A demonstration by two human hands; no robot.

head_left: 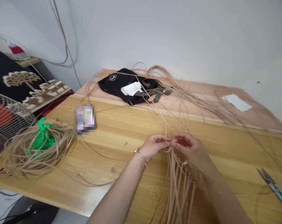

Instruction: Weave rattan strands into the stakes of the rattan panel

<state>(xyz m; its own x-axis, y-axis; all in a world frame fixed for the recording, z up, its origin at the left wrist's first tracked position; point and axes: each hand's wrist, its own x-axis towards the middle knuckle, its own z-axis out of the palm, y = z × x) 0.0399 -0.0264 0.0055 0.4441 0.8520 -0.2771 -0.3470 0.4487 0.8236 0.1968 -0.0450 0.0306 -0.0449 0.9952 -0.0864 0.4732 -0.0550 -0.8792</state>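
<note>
Several long, pale tan cane strips (pixel 175 183) run from between my hands down toward the bottom of the view, some crossing each other. My left hand (pixel 155 145) pinches a strip between thumb and fingers, just left of where the strips meet. Close beside it, my right hand (pixel 189 146) is closed with thumb and forefinger on a strip end at the same crossing. One strip loops up from the fingers toward the back of the table. The strips under my right forearm are partly hidden.
A coil of cane (pixel 61 149) with a green plastic wrap (pixel 44 138) lies at left, near a blurred box (pixel 85 119). Behind are a black bag (pixel 117 82), white papers (pixel 237 102) and loose strips (pixel 192 98). Scissors (pixel 275 186) rest at right; a fan (pixel 9 124) stands far left.
</note>
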